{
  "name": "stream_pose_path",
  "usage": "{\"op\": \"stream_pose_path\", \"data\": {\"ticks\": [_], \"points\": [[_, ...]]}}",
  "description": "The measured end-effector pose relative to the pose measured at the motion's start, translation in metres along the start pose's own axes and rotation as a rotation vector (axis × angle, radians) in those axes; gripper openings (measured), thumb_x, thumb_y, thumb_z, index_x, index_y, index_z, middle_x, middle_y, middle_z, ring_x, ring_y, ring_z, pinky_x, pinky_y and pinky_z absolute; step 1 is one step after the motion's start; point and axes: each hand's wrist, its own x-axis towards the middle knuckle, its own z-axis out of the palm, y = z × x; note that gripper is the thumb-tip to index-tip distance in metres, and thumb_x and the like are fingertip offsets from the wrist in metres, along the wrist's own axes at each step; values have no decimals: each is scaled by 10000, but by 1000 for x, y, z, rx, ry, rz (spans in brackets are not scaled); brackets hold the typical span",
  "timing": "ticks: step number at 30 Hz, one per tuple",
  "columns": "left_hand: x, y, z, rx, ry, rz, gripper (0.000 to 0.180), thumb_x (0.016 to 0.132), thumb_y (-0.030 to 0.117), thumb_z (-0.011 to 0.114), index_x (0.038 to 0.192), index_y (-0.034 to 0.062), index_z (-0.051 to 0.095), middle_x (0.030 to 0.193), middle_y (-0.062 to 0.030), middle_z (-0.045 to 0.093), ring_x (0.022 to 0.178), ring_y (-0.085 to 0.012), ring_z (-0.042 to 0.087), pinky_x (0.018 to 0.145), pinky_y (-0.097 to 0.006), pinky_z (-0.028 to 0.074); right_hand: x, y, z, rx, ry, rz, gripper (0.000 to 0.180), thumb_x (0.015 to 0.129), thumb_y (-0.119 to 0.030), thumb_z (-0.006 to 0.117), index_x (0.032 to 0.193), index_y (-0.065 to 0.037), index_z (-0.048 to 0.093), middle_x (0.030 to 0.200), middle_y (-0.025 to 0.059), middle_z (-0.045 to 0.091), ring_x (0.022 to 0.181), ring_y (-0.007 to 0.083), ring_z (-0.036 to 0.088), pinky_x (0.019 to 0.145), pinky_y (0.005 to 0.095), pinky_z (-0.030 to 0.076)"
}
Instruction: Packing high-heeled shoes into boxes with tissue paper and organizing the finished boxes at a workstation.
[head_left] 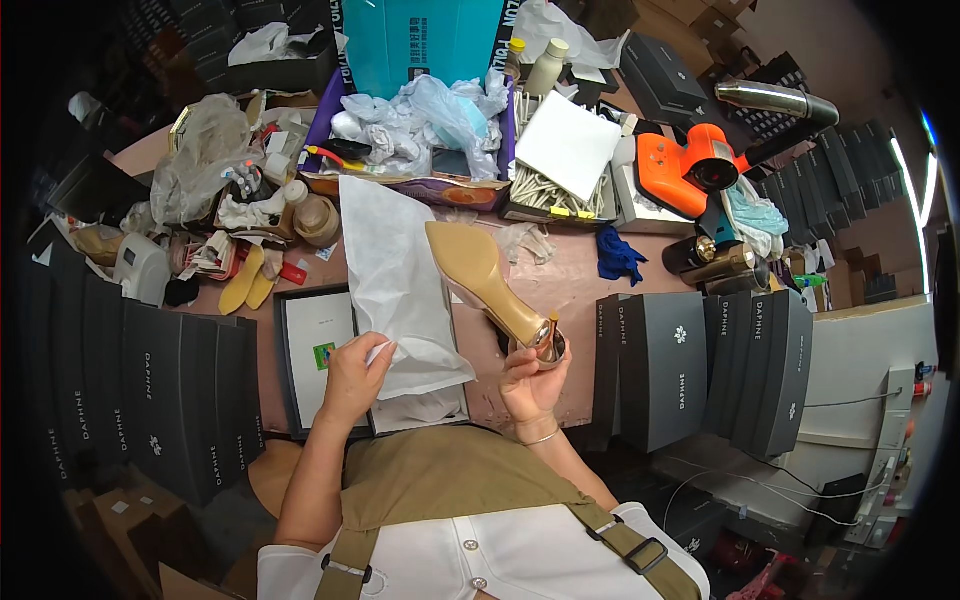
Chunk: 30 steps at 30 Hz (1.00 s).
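One beige high-heeled shoe [487,285], sole turned up, is held above the pink table [570,280].

The right hand [530,380] is closed around the heel end of the shoe; the left hand [352,375] pinches one sheet of white tissue paper [395,275] that lies over one open shoe box [310,345]. Two yellow insoles [250,280] lie to the left; one orange heat gun [690,165] is at the right.

A cluttered pinkish-brown worktable [580,275] spreads beyond the grip, strewn with clutter. Stacks of dark grey cardboard boxes [690,365] stand just right of the grip, more [140,390] well to its left. A bright strip light [915,215] glows far right, above a white cabinet [860,370]
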Motion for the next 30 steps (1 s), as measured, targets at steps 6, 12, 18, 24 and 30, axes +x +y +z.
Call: {"op": "stream_pose_path", "data": {"ticks": [6, 12, 18, 24, 30], "points": [[-17, 11, 27, -906, -507, -269, 465, 829, 159, 694, 1225, -15, 522, 1056, -26, 602, 936, -121, 572, 819, -239, 458, -10, 16, 3, -104, -26, 156, 580, 795, -644, 522, 1037, -128, 627, 848, 45, 636, 598, 162, 537, 476, 201, 455], [-31, 67, 44, -640, -506, 36, 598, 792, 156, 738, 1289, -2, 445, 1097, -101, 612, 989, -151, 585, 887, -297, 461, -20, 36, -6, -264, 0, 294, 742, 771, -721, 446, 979, -24, 590, 657, 82, 580, 460, 229, 540, 366, 308, 443], [-50, 96, 32, -377, -443, 349, 282, 836, 127, 666, 1090, 12, 624, 1182, -84, 570, 1039, -168, 566, 889, -304, 448, -25, 28, -37, -487, -36, 145, 703, 772, -634, 515, 992, 33, 550, 628, 114, 564, 461, 272, 574, 409, 350, 524], [-59, 87, 39, -279, -247, 385, 416, 728, 230, 776, 1042, 10, 616, 1041, -73, 604, 916, -204, 536, 790, -336, 438, -25, 34, -22, -336, -281, 331, 699, 762, -582, 545, 1013, 69, 528, 686, 174, 597, 517, 317, 629, 447, 370, 571], [-62, 95, 40, -350, -265, 186, 355, 752, 189, 764, 1009, 5, 603, 1006, -73, 592, 926, -169, 547, 775, -297, 456, -26, 28, -24, -389, -263, 398, 711, 757, -579, 545, 1040, 73, 538, 787, 228, 632, 530, 319, 639, 446, 364, 578]]}}
